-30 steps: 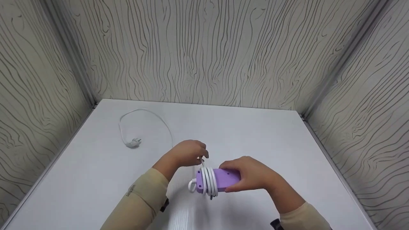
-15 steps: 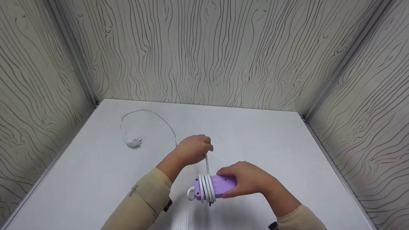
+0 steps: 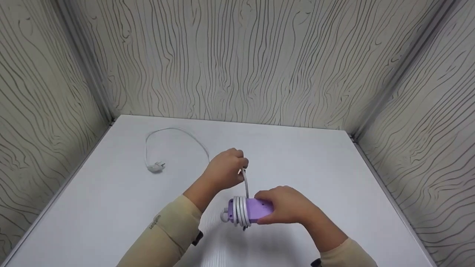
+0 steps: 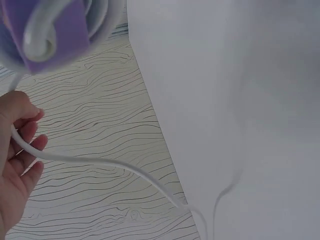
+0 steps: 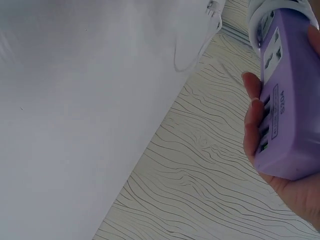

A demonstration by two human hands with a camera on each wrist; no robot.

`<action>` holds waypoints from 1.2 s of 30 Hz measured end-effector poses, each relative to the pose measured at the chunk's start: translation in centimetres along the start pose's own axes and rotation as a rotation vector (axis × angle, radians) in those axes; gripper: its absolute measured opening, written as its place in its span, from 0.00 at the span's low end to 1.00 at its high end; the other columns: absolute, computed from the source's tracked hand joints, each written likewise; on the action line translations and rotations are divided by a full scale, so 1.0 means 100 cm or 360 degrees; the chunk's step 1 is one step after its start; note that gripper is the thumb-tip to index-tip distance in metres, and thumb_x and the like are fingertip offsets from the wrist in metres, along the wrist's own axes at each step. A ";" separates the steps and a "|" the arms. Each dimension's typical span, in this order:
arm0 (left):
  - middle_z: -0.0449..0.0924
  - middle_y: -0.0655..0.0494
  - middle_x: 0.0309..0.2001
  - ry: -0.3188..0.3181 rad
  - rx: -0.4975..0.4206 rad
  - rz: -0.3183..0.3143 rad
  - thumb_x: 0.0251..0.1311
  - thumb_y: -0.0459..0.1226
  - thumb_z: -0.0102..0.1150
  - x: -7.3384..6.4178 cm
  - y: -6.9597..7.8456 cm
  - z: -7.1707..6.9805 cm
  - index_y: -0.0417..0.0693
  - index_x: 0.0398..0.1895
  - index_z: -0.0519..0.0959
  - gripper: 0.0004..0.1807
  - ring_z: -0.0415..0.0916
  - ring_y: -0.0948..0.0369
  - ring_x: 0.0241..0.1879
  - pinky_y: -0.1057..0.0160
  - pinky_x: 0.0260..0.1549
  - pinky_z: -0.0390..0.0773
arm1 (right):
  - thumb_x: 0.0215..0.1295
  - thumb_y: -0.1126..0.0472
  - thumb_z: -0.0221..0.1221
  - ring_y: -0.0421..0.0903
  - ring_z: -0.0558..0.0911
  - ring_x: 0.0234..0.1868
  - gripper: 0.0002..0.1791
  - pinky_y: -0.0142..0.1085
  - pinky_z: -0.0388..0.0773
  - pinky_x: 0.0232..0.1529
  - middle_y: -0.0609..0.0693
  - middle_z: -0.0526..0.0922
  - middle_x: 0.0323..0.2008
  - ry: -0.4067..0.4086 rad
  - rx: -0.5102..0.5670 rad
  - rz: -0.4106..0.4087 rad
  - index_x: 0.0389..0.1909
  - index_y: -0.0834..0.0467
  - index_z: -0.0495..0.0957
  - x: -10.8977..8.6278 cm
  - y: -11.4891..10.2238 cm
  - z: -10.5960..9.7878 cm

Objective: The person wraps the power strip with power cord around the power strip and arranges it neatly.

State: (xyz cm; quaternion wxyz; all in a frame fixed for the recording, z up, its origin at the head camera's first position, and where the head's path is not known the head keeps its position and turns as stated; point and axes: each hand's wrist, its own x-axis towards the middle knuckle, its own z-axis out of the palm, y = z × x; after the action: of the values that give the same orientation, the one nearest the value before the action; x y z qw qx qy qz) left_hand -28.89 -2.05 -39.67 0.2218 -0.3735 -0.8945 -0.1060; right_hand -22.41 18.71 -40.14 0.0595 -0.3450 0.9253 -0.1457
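At the far left of the head view, a white plug (image 3: 156, 167) is seen on the desk (image 3: 315, 159), at ten o'clock from the purple power strip (image 3: 259, 208), its prongs turned toward two o'clock. From the plug, the white cord (image 4: 100, 161) is laid toward twelve o'clock, then curved over and down toward the left hand (image 3: 225, 170). By that hand, placed at eleven o'clock from the power strip, the cord is gripped, the fingers being clamped on it, and a taut-looking length is run from them toward six o'clock, down to the power strip. Several turns of cord are wrapped side by side around the power strip near its left end, and a small loop is formed at nine o'clock. The power strip is held raised over the desk by the right hand (image 3: 291, 205), set at its three o'clock end, with thumb and fingers clamped on opposite edges; in the right wrist view, the marking S204 is shown on it. At four o'clock from that hand, the right forearm is covered by a beige sleeve (image 3: 349, 255).
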 end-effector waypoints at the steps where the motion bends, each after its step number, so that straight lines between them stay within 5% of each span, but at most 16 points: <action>1: 0.73 0.61 0.26 0.0018 0.0023 0.0007 0.39 0.32 0.60 0.000 0.001 -0.001 0.51 0.26 0.81 0.07 0.69 0.62 0.29 0.66 0.30 0.72 | 0.43 0.39 0.66 0.34 0.72 0.26 0.23 0.30 0.69 0.26 0.34 0.77 0.28 0.0022 -0.0017 0.0020 0.41 0.45 0.78 0.001 0.000 0.001; 11: 0.72 0.61 0.23 0.0168 0.0350 0.0118 0.46 0.34 0.59 0.006 0.019 -0.015 0.54 0.24 0.79 0.03 0.68 0.62 0.23 0.64 0.22 0.67 | 0.44 0.38 0.63 0.36 0.72 0.26 0.25 0.34 0.69 0.26 0.37 0.77 0.27 0.0166 -0.0074 0.0301 0.42 0.47 0.77 0.006 0.004 0.007; 20: 0.74 0.59 0.23 0.0010 0.0411 0.0075 0.50 0.37 0.59 0.003 0.031 -0.018 0.52 0.28 0.81 0.02 0.70 0.63 0.21 0.67 0.18 0.69 | 0.45 0.37 0.63 0.39 0.73 0.26 0.25 0.37 0.72 0.29 0.39 0.78 0.27 0.0303 -0.0061 0.0668 0.41 0.46 0.75 0.011 0.013 0.012; 24: 0.75 0.59 0.23 -0.0021 0.0249 -0.0048 0.52 0.37 0.58 0.001 0.031 -0.017 0.51 0.29 0.81 0.03 0.72 0.63 0.21 0.66 0.19 0.72 | 0.46 0.37 0.63 0.42 0.75 0.29 0.29 0.40 0.72 0.31 0.43 0.80 0.31 0.0364 -0.0077 0.0776 0.47 0.47 0.74 0.012 0.018 0.012; 29: 0.76 0.60 0.25 -0.0046 -0.0128 -0.0268 0.54 0.37 0.58 0.000 0.030 -0.017 0.51 0.31 0.78 0.02 0.71 0.64 0.24 0.65 0.24 0.73 | 0.47 0.38 0.63 0.46 0.77 0.31 0.31 0.43 0.74 0.32 0.48 0.81 0.34 0.0456 -0.0100 0.0815 0.50 0.51 0.73 0.011 0.022 0.012; 36: 0.76 0.62 0.23 -0.0042 -0.0583 -0.0418 0.58 0.39 0.56 -0.001 0.039 -0.010 0.49 0.30 0.77 0.04 0.67 0.67 0.22 0.70 0.23 0.71 | 0.49 0.39 0.61 0.46 0.77 0.31 0.29 0.43 0.74 0.32 0.49 0.82 0.35 0.0549 -0.0078 0.0816 0.49 0.52 0.74 0.013 0.029 0.009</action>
State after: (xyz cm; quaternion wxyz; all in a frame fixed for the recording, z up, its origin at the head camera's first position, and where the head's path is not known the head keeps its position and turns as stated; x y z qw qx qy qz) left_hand -25.76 0.23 -38.76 0.1227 -0.2894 -0.9040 -0.2897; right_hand -25.01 19.76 -41.89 -0.0720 -0.0719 0.9819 -0.1600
